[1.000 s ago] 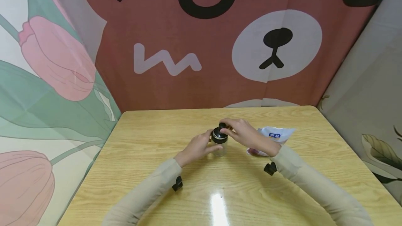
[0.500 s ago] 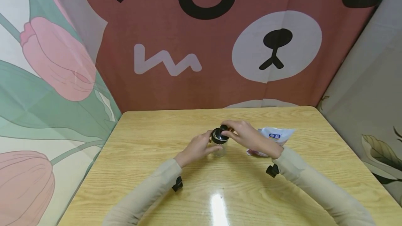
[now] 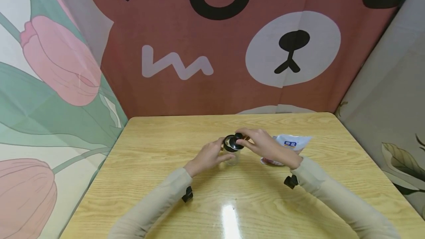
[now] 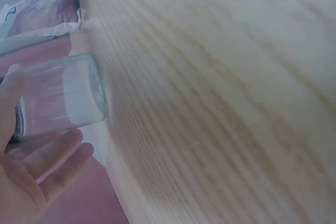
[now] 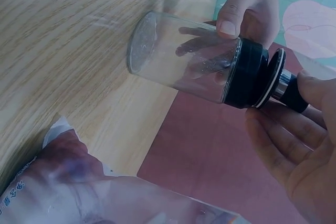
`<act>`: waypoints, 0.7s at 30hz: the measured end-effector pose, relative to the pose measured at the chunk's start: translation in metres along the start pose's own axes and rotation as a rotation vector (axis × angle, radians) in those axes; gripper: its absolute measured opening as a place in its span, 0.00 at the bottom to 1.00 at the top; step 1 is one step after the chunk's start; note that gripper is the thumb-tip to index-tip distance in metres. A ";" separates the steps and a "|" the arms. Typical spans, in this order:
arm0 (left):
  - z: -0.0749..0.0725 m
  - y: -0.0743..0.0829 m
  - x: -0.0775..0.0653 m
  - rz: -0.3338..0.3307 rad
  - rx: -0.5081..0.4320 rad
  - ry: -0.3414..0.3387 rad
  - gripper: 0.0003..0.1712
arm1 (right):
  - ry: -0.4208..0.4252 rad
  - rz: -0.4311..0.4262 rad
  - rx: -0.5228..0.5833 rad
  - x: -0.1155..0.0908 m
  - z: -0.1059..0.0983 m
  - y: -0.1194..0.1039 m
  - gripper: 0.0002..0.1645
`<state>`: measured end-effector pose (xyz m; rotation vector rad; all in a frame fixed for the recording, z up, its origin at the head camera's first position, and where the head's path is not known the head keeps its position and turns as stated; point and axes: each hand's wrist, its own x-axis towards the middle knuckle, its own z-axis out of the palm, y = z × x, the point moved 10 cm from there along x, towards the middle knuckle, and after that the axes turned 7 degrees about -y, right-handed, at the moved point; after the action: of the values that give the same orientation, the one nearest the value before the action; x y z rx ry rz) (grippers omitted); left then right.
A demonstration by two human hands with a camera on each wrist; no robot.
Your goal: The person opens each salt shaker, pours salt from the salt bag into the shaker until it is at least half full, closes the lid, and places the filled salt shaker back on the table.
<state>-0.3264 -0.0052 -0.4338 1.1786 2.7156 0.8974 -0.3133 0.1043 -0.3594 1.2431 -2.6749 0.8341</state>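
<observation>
A clear glass jar with a black collar stands upright on the table. My left hand holds it near the collar, thumb on the near side and fingers round the far side. In the left wrist view, some of that hand's fingers are apart from the glass. The black lid has a knob with a silver band, which my right hand pinches. This lid sits shifted to the right and tilted, leaving part of the jar's mouth uncovered. The jar looks empty.
Right of the jar lies a white and reddish plastic packet with a blue label, partly behind the right forearm. The wooden table meets a printed curtain at its back edge. Black wrist cameras hang under both sleeves.
My right hand has moved slightly right, drawing the lid off-centre so the jar's mouth shows. The left hand and the jar have stayed in place.
</observation>
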 end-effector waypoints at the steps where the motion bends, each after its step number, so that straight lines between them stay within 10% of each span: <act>1: 0.000 0.000 0.000 0.002 -0.002 0.000 0.36 | -0.002 0.000 -0.001 0.000 0.000 0.000 0.21; 21: -0.001 -0.002 0.000 -0.017 0.032 0.000 0.36 | 0.004 -0.029 0.002 -0.007 -0.002 -0.003 0.21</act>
<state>-0.3276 -0.0069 -0.4338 1.1594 2.7454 0.8554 -0.3065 0.1089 -0.3582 1.2763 -2.6464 0.8353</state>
